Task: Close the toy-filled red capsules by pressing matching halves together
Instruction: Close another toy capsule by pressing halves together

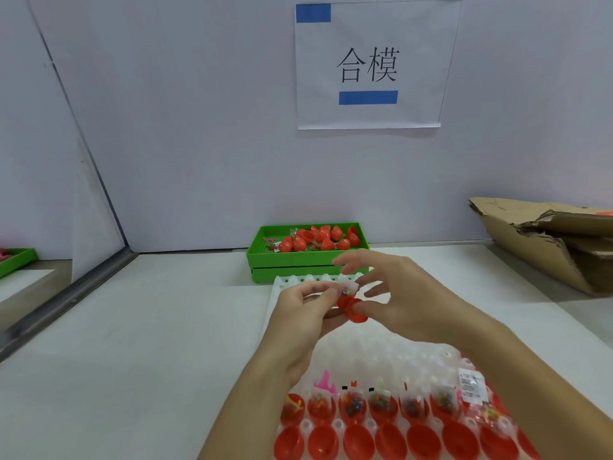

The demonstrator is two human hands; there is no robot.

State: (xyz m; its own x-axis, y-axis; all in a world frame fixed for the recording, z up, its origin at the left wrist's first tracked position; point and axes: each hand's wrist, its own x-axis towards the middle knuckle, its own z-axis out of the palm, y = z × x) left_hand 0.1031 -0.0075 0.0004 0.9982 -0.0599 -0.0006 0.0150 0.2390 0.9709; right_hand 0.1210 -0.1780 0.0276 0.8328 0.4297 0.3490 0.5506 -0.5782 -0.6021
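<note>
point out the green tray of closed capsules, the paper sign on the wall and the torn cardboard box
green plastic tray of closed red capsules (265,257): head view, front-left rim
white paper sign with blue tape (368,111): head view, bare lower part
torn brown cardboard box (530,247): head view, front side wall

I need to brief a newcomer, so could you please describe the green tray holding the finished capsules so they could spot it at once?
Look at the paper sign on the back wall; straight below it, where wall meets table, sits the green tray. It holds a heap of red capsules and lies just beyond the white tray. The other green tray, far left, shows no such red heap.
</note>
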